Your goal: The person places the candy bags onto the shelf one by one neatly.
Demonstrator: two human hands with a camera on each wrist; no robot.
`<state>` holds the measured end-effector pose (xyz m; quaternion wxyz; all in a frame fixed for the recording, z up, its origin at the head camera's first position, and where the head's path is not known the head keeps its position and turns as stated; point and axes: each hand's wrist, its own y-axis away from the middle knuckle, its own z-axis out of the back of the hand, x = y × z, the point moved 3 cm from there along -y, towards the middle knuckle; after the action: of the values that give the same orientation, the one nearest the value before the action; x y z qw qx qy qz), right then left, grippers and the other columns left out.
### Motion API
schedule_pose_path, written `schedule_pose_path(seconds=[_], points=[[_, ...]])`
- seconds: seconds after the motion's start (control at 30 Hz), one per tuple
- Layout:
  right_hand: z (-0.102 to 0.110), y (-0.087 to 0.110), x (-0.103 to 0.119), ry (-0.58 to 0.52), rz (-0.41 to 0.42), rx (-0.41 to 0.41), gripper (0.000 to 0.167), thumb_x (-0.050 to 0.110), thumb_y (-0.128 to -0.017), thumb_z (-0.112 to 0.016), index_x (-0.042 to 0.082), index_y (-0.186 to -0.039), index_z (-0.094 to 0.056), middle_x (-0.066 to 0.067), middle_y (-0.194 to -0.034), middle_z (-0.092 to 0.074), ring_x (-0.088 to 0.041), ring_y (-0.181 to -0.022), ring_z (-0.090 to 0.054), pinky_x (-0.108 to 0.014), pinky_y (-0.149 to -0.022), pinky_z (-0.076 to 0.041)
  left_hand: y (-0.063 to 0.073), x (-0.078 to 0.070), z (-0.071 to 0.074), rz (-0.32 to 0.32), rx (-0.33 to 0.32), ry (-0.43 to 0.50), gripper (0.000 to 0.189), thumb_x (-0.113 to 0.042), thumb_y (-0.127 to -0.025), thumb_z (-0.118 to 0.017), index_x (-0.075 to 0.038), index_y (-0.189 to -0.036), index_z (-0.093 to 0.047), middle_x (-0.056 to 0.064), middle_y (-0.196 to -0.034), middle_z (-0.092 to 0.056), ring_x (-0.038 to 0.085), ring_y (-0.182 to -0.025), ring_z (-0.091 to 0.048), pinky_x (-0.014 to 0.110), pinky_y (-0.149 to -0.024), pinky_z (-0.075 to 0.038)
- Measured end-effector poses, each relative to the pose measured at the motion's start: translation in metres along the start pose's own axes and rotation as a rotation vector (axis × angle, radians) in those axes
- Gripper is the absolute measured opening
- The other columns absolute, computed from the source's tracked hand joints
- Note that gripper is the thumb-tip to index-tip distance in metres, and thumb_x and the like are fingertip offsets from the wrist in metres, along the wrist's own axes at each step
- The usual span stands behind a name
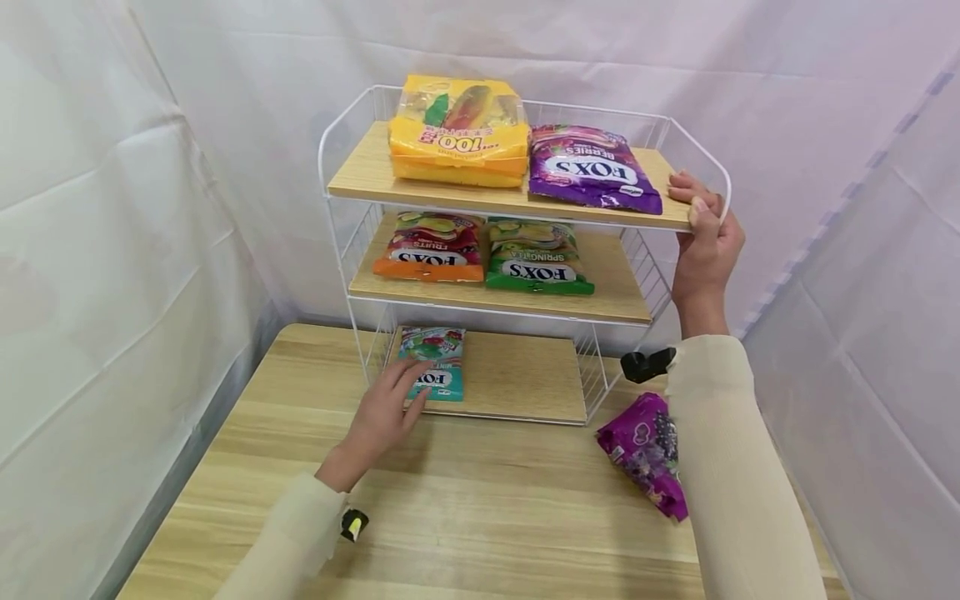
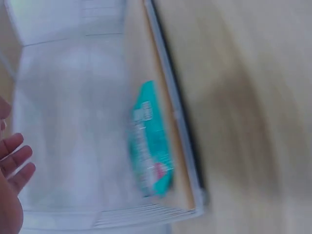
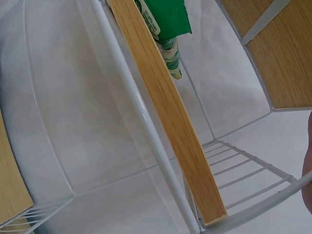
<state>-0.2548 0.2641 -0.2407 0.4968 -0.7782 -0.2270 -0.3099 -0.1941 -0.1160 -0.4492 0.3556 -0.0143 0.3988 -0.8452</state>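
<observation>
A three-tier white wire rack (image 1: pixel 324 158) with wooden boards stands at the back of the table. On its bottom board lies a teal candy bag (image 1: pixel 452 385). My left hand (image 1: pixel 381 417) reaches in front of that bag, overlapping it in the head view, with fingers loosely extended. In the left wrist view, a gap separates the left fingers (image 2: pixel 17 158) from the bag. My right hand (image 1: pixel 711 246) grips the right front corner of the top shelf, thumb in front and fingers over the board (image 1: pixel 652 167). Only a sliver of it shows in the right wrist view.
On the top shelf are a yellow candy bag (image 1: pixel 459 158) and a purple candy bag (image 1: pixel 588 171). The middle shelf bears an orange-red bag (image 1: pixel 431 242) and a green bag (image 1: pixel 536 254). Right of the rack, another purple bag (image 1: pixel 641 454) lies on the table (image 1: pixel 480 508), partly behind the right sleeve.
</observation>
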Motion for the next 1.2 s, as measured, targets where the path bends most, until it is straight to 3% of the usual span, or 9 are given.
schedule_pose_path(seconds=[0.13, 0.27, 0.37, 0.57, 0.7, 0.8, 0.97, 1.07, 1.2], points=[[0.001, 0.0, 0.001, -0.009, 0.0, 0.004, 0.032, 0.011, -0.091, -0.044, -0.006, -0.096, -0.07, -0.021, -0.122, -0.059, -0.022, -0.125, -0.049, -0.032, -0.099, -0.043, -0.017, -0.004, 0.029, -0.105, -0.118, 0.06, 0.037, -0.026, -0.101, -0.047, 0.001, -0.124, -0.057, 0.016, -0.113, -0.059, 0.03, -0.102, -0.058, 0.042, -0.083, -0.052], [0.002, 0.0, 0.001, -0.013, -0.002, 0.003, 0.032, 0.012, -0.091, -0.044, -0.006, -0.097, -0.07, -0.021, -0.123, -0.059, -0.022, -0.125, -0.049, -0.032, -0.099, -0.043, -0.036, -0.002, 0.062, -0.202, -0.257, 0.091, 0.03, -0.016, -0.096, -0.053, 0.005, -0.117, -0.062, 0.018, -0.108, -0.062, 0.031, -0.095, -0.061, 0.034, -0.084, -0.051], [0.002, 0.001, 0.001, -0.015, -0.001, 0.008, 0.032, 0.012, -0.09, -0.044, -0.007, -0.098, -0.07, -0.02, -0.122, -0.06, -0.023, -0.125, -0.049, -0.032, -0.098, -0.044, -0.049, 0.003, 0.085, -0.23, -0.36, 0.09, 0.027, -0.012, -0.094, -0.055, 0.007, -0.111, -0.064, 0.02, -0.104, -0.063, 0.034, -0.092, -0.061, 0.028, -0.089, -0.047], [0.002, 0.003, 0.001, 0.008, 0.0, 0.017, 0.032, 0.013, -0.091, -0.045, -0.005, -0.099, -0.07, -0.018, -0.122, -0.06, -0.023, -0.125, -0.049, -0.032, -0.098, -0.044, -0.077, 0.007, 0.124, -0.222, -0.627, 0.103, 0.026, -0.015, -0.092, -0.057, 0.009, -0.098, -0.066, 0.023, -0.092, -0.064, 0.04, -0.082, -0.059, 0.025, -0.089, -0.046], [0.001, 0.002, 0.002, 0.001, 0.005, 0.017, 0.032, 0.013, -0.091, -0.044, -0.006, -0.099, -0.07, -0.02, -0.122, -0.06, -0.022, -0.125, -0.049, -0.032, -0.099, -0.043, -0.098, 0.003, 0.148, -0.138, -0.76, 0.104, 0.031, -0.021, -0.09, -0.059, 0.008, -0.1, -0.066, 0.024, -0.095, -0.065, 0.04, -0.088, -0.06, 0.033, -0.09, -0.048], [0.001, 0.003, 0.002, -0.002, 0.01, 0.014, 0.032, 0.012, -0.091, -0.044, -0.006, -0.098, -0.07, -0.02, -0.122, -0.06, -0.023, -0.125, -0.05, -0.033, -0.099, -0.044, -0.114, 0.006, 0.162, -0.051, -0.797, 0.129, 0.037, -0.026, -0.089, -0.059, 0.007, -0.105, -0.065, 0.02, -0.103, -0.066, 0.036, -0.099, -0.061, 0.039, -0.093, -0.046], [0.001, 0.003, 0.002, 0.001, 0.011, 0.014, 0.033, 0.012, -0.091, -0.043, -0.006, -0.099, -0.07, -0.02, -0.121, -0.06, -0.023, -0.125, -0.05, -0.033, -0.098, -0.044, -0.138, 0.02, 0.177, 0.063, -0.783, 0.228, 0.042, -0.022, -0.085, -0.058, 0.007, -0.115, -0.061, 0.009, -0.117, -0.064, 0.025, -0.112, -0.057, 0.038, -0.099, -0.043], [0.001, 0.003, 0.001, -0.001, 0.009, 0.012, 0.032, 0.012, -0.091, -0.044, -0.006, -0.099, -0.07, -0.019, -0.121, -0.061, -0.022, -0.125, -0.05, -0.032, -0.099, -0.044, -0.151, 0.02, 0.18, 0.084, -0.75, 0.261, 0.044, -0.019, -0.085, -0.058, 0.008, -0.12, -0.058, 0.009, -0.121, -0.062, 0.021, -0.116, -0.054, 0.037, -0.101, -0.041], [0.001, 0.002, 0.001, 0.0, 0.007, 0.009, 0.031, 0.012, -0.091, -0.045, -0.006, -0.098, -0.07, -0.019, -0.122, -0.06, -0.022, -0.125, -0.049, -0.032, -0.099, -0.043, -0.166, 0.011, 0.182, 0.093, -0.702, 0.312, 0.045, -0.014, -0.086, -0.057, 0.012, -0.122, -0.054, 0.019, -0.121, -0.06, 0.02, -0.116, -0.054, 0.037, -0.102, -0.04]])
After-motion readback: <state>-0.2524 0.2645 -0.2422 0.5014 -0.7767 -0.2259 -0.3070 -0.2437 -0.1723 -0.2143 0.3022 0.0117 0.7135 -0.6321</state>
